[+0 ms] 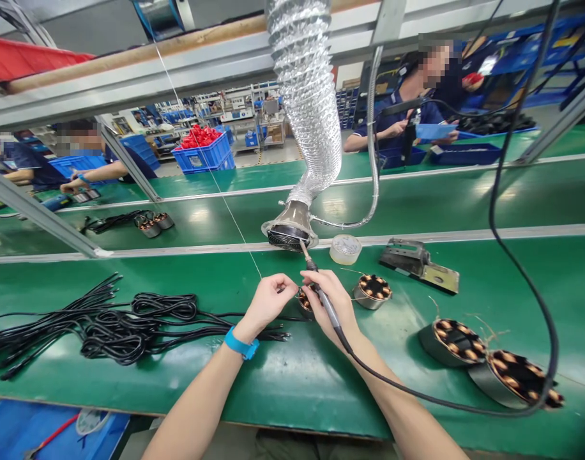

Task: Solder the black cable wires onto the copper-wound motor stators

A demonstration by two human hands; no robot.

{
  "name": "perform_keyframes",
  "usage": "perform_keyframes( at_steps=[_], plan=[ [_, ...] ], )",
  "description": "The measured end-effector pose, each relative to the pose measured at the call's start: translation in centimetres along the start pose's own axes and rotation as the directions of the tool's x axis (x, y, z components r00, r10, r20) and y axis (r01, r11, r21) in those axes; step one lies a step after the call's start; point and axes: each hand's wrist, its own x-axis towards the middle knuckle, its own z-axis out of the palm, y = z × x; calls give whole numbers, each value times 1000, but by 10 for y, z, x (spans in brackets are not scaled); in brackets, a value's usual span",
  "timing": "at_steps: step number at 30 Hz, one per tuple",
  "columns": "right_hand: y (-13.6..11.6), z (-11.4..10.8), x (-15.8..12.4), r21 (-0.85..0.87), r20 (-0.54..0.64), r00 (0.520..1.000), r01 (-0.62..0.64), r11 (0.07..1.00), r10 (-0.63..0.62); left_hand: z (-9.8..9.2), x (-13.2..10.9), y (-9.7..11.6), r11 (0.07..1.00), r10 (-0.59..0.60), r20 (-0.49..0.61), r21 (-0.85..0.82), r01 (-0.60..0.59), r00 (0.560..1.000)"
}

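My right hand [334,299] grips a soldering iron [327,305] like a pen, its tip pointing up and away under the fume hood. Closed in a pinch, my left hand [272,297] has a blue band at its wrist. A thin solder wire [235,223] runs from a spool [159,18] overhead down to its fingers. Between both hands is a motor stator [306,301] with copper windings, mostly covered by my fingers. Another stator [373,291] stands just right of my right hand. Black power cables [144,326] lie bundled to the left, some ends reaching beneath my left hand.
A foil duct [304,96] with its hood [292,230] hangs ahead. Behind the right hand are a tape roll [345,249] and an iron stand [419,263]. More stators [453,342] stand at right; the iron's black cord [496,211] loops there. Co-workers sit across the bench.
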Motion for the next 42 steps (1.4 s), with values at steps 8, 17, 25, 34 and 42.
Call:
perform_keyframes(
  at_steps=[8, 17, 25, 34, 42],
  plan=[
    [9, 8, -6, -70, 28, 990, 138, 988, -136, -2, -6, 6, 1000, 13, 63, 4, -13, 998],
    [10, 10, -12, -94, 58, 986, 160, 983, -155, -2, -3, 0, 960, -239, 70, -130, 247, 968],
    [1, -11, -18, -101, -209, 976, 40, 994, -60, -4, -4, 2, 941, -314, 59, -113, 319, 948],
    [0, -21, -33, 80, -238, 971, 16, 997, 3, -2, -5, 5, 967, -248, 8, -59, 248, 969],
    [-5, -20, -29, 114, -195, 981, -1, 993, 23, -1, -5, 4, 968, -241, 2, -68, 241, 971]
  ],
)
